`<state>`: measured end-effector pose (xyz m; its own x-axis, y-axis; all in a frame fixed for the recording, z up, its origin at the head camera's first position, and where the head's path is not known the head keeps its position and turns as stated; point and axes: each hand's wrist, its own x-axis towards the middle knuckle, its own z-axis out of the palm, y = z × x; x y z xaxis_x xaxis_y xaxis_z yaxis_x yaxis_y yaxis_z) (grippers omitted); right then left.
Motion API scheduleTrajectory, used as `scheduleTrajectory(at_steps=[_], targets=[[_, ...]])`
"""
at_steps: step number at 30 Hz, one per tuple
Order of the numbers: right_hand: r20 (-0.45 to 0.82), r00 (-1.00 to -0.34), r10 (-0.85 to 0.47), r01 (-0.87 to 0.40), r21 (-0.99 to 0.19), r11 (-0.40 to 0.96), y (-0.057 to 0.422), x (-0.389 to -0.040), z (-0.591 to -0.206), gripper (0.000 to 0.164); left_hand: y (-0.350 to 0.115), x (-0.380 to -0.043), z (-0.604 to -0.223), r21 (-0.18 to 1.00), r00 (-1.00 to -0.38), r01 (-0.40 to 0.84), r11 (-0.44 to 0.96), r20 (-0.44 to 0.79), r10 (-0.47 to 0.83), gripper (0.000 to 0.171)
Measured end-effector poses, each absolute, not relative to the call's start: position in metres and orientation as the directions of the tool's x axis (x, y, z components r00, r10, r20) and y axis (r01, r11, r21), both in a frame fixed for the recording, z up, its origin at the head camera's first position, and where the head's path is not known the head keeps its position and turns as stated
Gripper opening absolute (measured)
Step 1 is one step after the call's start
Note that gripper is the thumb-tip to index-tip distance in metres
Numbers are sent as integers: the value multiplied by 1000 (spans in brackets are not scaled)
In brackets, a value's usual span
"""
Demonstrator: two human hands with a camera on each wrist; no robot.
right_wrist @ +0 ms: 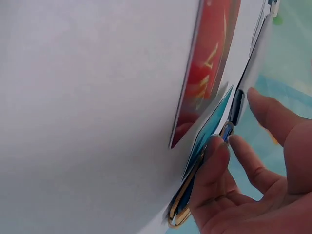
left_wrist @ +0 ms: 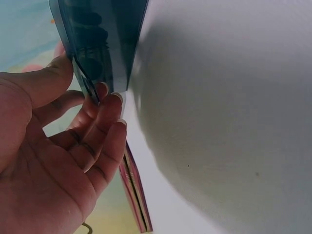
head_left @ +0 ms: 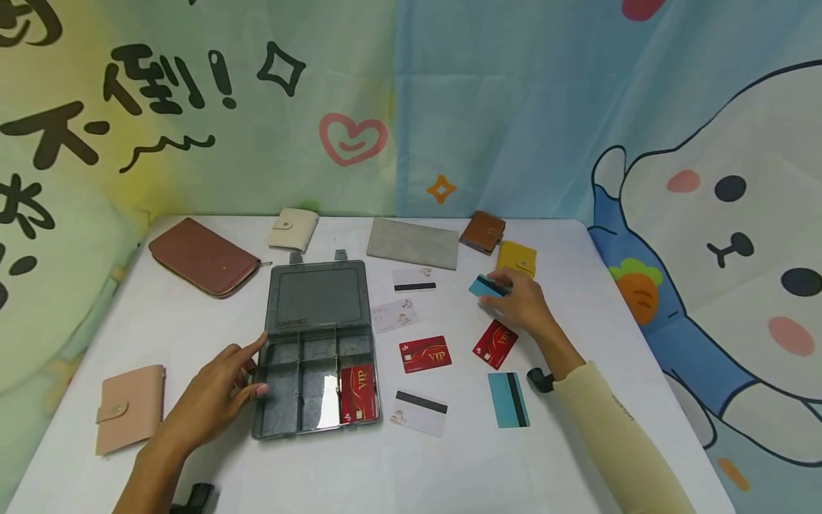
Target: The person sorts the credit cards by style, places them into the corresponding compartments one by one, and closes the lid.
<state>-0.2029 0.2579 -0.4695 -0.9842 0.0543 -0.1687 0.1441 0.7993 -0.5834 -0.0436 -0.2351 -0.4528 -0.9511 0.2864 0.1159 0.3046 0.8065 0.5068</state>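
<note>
My left hand [head_left: 215, 389] grips the left edge of a grey translucent plastic case [head_left: 319, 428]. In the left wrist view, the thumb lies over the case wall [left_wrist: 100, 39] with the fingers bent beneath it. The case lies with its lid folded back, and a red VIP card [head_left: 357, 394] sits in its front right compartment. At the right, my right hand [head_left: 521, 300] holds the right end of a blue card [head_left: 483, 287] with a black stripe. In the right wrist view, fingers cover part of this blue card [right_wrist: 209, 129]; their exact hold is partly hidden.
Loose cards lie right of the case: red cards [head_left: 425, 355] [head_left: 495, 344], white cards [head_left: 419, 414] [head_left: 394, 315] [head_left: 414, 278] and another blue card [head_left: 504, 401]. Behind are brown [head_left: 204, 257], cream [head_left: 293, 228], grey [head_left: 413, 243], tan [head_left: 483, 231] and yellow [head_left: 517, 257] wallets. A pink wallet [head_left: 131, 407] lies left.
</note>
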Motion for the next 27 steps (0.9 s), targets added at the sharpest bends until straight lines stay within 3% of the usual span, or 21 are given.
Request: scheduleTrajectory(at_steps=[9,20,27], targets=[[-123,-989,80,133,-526,840,256,-202,-477,51,-235,-43,-453,504,-946,321,802,141,291,76],[-289,-953,97,247,-549,798,256,-208,-476,49,-235,-44,-454,512,-956,287,810,105,273,76],[-170,-985,36,132,-594,793,250,-203,-469,22,-235,-43,-454,512,-956,290,808,110,273,76]])
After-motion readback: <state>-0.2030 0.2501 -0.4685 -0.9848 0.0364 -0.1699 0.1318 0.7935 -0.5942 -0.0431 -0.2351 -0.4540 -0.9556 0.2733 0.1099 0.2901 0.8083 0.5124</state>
